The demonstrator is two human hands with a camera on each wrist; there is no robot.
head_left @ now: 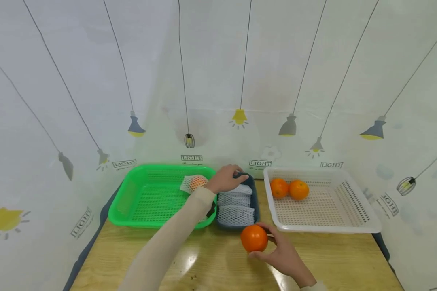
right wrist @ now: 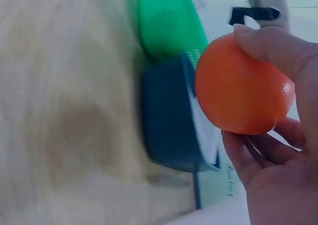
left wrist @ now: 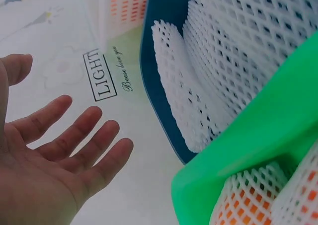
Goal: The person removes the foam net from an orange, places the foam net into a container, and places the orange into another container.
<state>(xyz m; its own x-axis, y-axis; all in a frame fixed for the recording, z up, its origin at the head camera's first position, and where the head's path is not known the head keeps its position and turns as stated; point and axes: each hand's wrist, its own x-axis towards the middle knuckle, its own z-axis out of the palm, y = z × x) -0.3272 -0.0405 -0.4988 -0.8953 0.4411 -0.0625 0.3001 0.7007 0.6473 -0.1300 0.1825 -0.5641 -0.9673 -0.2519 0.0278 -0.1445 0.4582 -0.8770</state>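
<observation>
Holding an orange (head_left: 254, 238) between thumb and fingers, the right hand (head_left: 285, 255) is at the near edge of the blue tray (right wrist: 166, 118). The left hand (head_left: 225, 178), fingers spread wide, hovers at the tray's far end, near white foam nets (head_left: 236, 216). The green basket (head_left: 138, 223) borders the tray's left side; a strip of wooden table (head_left: 266, 214) parts tray from white basket (head_left: 335, 202).
</observation>
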